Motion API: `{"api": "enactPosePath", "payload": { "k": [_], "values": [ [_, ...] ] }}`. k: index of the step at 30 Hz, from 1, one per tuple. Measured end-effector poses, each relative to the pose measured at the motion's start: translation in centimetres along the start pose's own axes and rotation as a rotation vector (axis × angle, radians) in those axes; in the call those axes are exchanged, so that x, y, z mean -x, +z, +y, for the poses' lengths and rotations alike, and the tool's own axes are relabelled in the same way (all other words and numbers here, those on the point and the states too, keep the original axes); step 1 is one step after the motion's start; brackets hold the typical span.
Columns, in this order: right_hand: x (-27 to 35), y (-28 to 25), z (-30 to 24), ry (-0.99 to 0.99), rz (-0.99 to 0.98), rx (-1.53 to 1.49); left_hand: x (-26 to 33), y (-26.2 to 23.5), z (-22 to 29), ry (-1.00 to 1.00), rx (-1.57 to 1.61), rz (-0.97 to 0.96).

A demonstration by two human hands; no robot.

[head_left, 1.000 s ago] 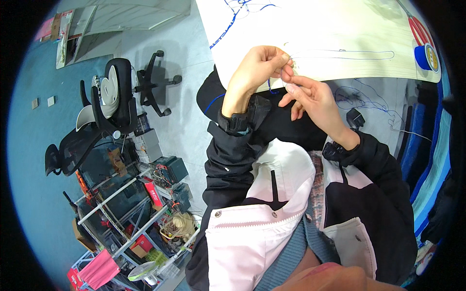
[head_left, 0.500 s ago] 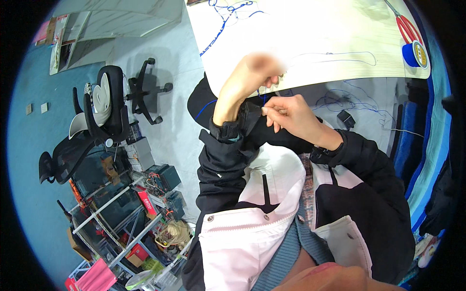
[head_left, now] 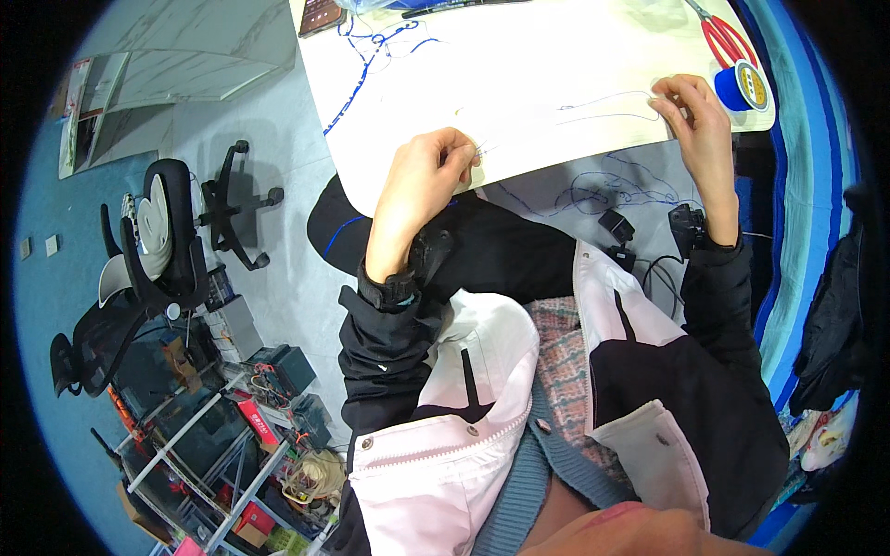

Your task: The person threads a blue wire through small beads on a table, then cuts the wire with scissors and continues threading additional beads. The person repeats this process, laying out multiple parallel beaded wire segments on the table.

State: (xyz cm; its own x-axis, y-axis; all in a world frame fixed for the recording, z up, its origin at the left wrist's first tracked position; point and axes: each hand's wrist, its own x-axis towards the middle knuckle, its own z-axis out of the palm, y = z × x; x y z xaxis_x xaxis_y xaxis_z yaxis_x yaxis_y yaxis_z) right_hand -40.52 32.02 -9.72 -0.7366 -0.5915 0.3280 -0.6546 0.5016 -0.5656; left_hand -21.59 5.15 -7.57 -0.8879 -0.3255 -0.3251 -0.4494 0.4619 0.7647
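My left hand point(head_left: 428, 176) is over the front edge of the pale table point(head_left: 547, 56), its thumb and fingers pinched on a fine thread end. My right hand point(head_left: 700, 116) is at the table's right side, thumb and forefinger tips brought together at the bend of a long loop of thin blue thread point(head_left: 603, 96). The loop lies on the tabletop between the two hands. Just beyond my right hand a blue spool of thread point(head_left: 731, 90) stands beside red-handled scissors point(head_left: 728, 42).
Knotted blue cord point(head_left: 357, 88) lies on the table's left part, near a phone point(head_left: 320, 14). More thread point(head_left: 607, 190) hangs tangled below the table edge, by a black adapter point(head_left: 616, 225). An office chair point(head_left: 171, 236) and a cluttered metal rack point(head_left: 195, 426) stand to the left.
My hands have parted: the right moved from beside the left to the loop's far end, and the left shifted over the table edge. The view has swung, moving the scene leftward.
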Motion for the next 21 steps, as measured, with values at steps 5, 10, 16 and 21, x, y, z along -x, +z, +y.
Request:
{"api": "enactPosePath", "payload": {
  "k": [5,10,16,21],
  "values": [
    [0.2,0.3,0.6,-0.149,0.001,0.177,0.2,0.1,0.1,0.049,-0.066,0.041],
    [0.5,0.2,1.4,-0.132,0.064,0.196,0.4,0.2,0.8,0.021,-0.064,0.066],
    [0.2,0.6,2.1,-0.178,0.064,0.171,0.3,0.0,1.5,0.022,-0.052,0.056],
    [0.0,0.7,2.6,-0.192,0.054,0.169,0.1,-0.2,1.5,0.089,-0.088,0.034]
  ]
}}
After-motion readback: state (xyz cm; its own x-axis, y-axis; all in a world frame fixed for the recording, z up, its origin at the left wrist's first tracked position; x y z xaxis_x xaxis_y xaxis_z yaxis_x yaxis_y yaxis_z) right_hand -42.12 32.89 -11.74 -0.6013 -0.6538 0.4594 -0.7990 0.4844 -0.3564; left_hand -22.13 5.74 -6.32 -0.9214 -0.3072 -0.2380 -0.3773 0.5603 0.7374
